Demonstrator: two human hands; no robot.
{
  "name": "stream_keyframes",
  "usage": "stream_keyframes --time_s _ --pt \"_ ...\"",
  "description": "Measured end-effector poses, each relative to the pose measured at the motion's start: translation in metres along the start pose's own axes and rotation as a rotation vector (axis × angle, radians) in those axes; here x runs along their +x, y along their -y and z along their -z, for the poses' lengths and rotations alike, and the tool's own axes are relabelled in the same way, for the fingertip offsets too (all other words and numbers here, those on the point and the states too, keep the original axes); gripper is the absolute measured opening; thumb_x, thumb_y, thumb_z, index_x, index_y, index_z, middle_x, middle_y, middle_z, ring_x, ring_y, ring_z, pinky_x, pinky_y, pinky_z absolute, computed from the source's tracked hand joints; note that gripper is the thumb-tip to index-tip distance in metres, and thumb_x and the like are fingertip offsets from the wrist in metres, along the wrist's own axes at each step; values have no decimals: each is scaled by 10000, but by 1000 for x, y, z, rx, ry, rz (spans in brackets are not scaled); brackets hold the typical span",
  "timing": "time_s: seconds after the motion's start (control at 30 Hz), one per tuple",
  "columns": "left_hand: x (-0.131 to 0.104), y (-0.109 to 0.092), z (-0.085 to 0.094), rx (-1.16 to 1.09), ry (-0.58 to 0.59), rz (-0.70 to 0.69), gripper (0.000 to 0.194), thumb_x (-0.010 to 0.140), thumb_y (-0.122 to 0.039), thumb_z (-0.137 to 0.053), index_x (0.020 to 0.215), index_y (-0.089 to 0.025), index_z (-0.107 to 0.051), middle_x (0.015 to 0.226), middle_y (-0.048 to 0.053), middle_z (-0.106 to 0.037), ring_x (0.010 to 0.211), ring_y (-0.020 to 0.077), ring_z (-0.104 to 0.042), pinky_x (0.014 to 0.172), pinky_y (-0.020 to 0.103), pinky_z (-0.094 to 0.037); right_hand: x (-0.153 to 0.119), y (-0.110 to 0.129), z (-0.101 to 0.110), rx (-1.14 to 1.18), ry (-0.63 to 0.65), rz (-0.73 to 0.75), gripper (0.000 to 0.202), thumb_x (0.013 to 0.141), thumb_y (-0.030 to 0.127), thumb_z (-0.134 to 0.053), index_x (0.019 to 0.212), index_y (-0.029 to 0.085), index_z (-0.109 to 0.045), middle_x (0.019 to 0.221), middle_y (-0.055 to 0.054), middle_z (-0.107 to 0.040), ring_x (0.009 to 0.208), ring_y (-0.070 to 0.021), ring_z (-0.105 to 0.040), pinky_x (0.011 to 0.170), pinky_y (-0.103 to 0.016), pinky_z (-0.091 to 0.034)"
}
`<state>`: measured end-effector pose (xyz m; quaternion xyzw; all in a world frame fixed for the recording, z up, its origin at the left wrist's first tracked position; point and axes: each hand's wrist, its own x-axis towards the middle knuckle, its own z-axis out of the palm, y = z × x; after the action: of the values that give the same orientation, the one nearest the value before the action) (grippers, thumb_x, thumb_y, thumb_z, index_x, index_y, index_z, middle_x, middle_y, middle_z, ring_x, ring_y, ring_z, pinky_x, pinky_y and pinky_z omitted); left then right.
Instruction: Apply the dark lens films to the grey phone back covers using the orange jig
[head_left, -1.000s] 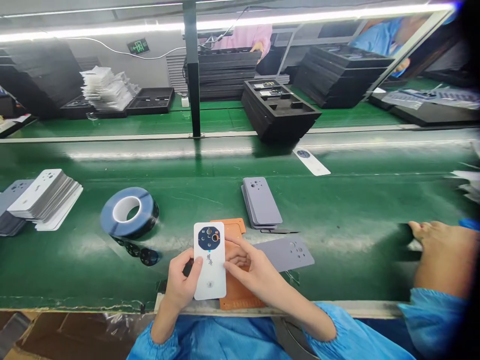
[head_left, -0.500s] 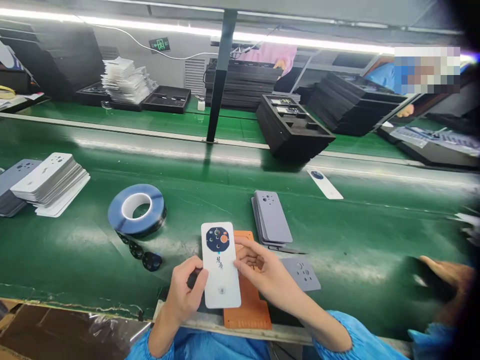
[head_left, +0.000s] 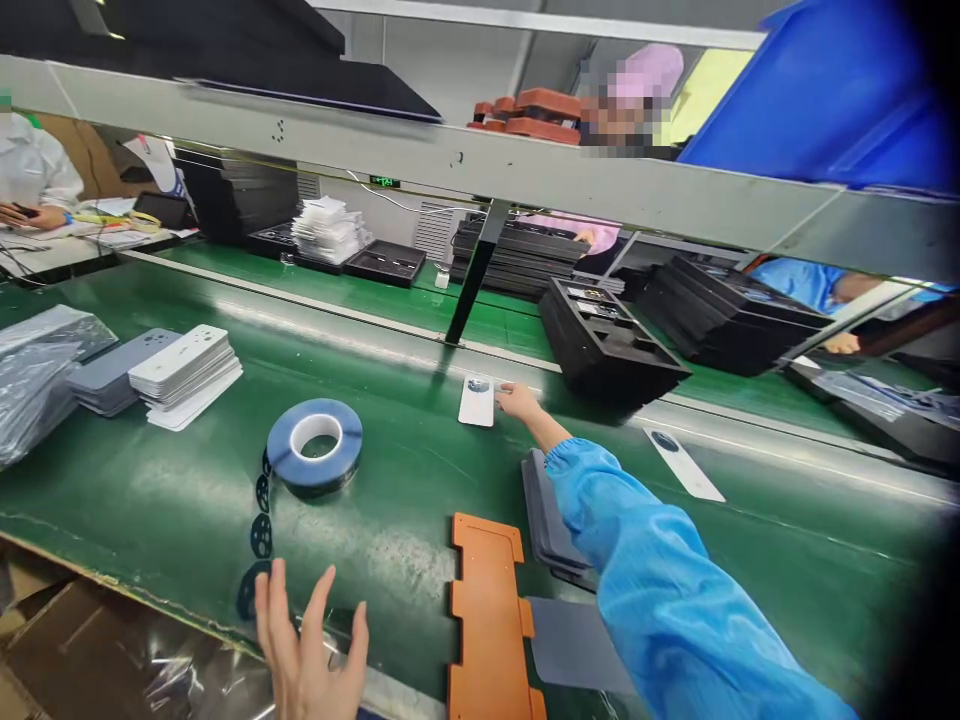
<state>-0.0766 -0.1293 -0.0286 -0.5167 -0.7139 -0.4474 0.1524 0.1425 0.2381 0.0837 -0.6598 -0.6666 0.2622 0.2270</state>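
At the far side of the green bench, my right hand (head_left: pixel 519 401) has its fingertips at the right edge of a white phone back panel (head_left: pixel 477 408) with a dark camera patch at its top. Whether the panel rests flat on the bench is hard to tell. My left hand (head_left: pixel 311 645) is open near the front edge, fingers spread, holding nothing. Beside it hangs a strip of black camera stickers (head_left: pixel 261 537) from a blue tape roll (head_left: pixel 315 445). An orange fixture (head_left: pixel 489 620) lies between my arms. My right sleeve partly covers a stack of grey panels (head_left: pixel 546 515).
Stacked white panels (head_left: pixel 184 365) and grey panels (head_left: pixel 124 370) sit left, beside plastic-wrapped goods (head_left: pixel 45 375). Another white panel (head_left: pixel 686 465) lies right; a grey panel (head_left: pixel 574 640) is near the fixture. Black trays (head_left: pixel 611 345) stand behind, under a shelf beam (head_left: pixel 480 155).
My right hand has carried the white panel from above the orange fixture to the far side of the bench. My left hand has let go and moved left, fingers spread. The view has shifted.
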Motion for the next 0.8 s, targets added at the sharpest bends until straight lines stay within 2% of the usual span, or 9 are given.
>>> stream_keyframes --time_s 0.1,0.2,0.27,0.33,0.43,0.53,0.67,0.73,0.8 --pt "-6 15 10 76 -113 -70 612 744 -141 -848 1300 -203 -602 1700 156 -186 1535 472 -206 1210 674 -272 -8 -8 6 -50 -12 5 355 984 359 -649 1280 165 -622 1298 -107 -637 1104 -253 -658 935 -458 -569" --pt "-12 30 18 110 -206 -59 840 695 -151 -886 1438 -231 -502 1702 160 -162 1548 466 -149 1225 694 -185 -46 -18 15 -49 -16 70 322 951 301 -646 1220 129 -683 1263 -143 -690 1126 -277 -669 1012 -435 -520" --pt "-13 37 22 -1 -243 107 944 697 -193 -890 1510 -253 -412 1706 167 -122 1560 454 -108 1223 690 -185 -89 -27 19 -20 -11 138 337 926 303 -609 1206 143 -708 1250 -132 -718 1126 -274 -678 1026 -410 -505" --pt "-12 41 27 -249 -241 402 958 753 -263 -855 1551 -284 -325 1709 166 -107 1572 422 -97 1217 650 -257 -139 -34 20 22 4 201 359 919 389 -584 1172 178 -726 1188 -113 -748 1080 -271 -697 993 -409 -523" --pt "-4 47 36 -637 -203 798 836 845 -355 -765 1548 -299 -316 1662 172 -279 1551 373 -248 1203 563 -342 -201 -37 14 73 55 315 360 896 520 -610 1050 235 -765 1152 -96 -761 1006 -284 -710 915 -405 -548" --pt "6 52 49 -835 -154 939 727 828 -355 -767 1473 -268 -445 1601 168 -405 1430 349 -481 1148 476 -435 -237 -15 -4 142 223 411 336 925 517 -592 1017 243 -765 1105 -88 -765 993 -267 -709 891 -380 -554" --pt "14 51 67 -1032 -5 1075 784 722 -236 -797 1445 -236 -496 1497 178 -535 1073 267 -722 896 361 -572 -256 43 -47 202 467 583 270 973 401 -555 1043 225 -748 1086 -84 -755 977 -235 -703 900 -367 -548" --pt "15 52 73 -1122 108 1089 813 694 -167 -761 1459 -223 -492 1412 174 -610 850 194 -736 779 320 -569 -259 72 -74 224 549 642 243 974 342 -556 1068 218 -743 1091 -81 -750 973 -226 -701 902 -362 -545" --pt "15 54 76 -1178 207 1068 797 706 -133 -711 1469 -216 -494 1348 159 -656 712 136 -696 768 313 -552 -259 95 -101 247 611 679 245 965 304 -568 1117 210 -736 1109 -81 -745 955 -218 -704 893 -358 -547"
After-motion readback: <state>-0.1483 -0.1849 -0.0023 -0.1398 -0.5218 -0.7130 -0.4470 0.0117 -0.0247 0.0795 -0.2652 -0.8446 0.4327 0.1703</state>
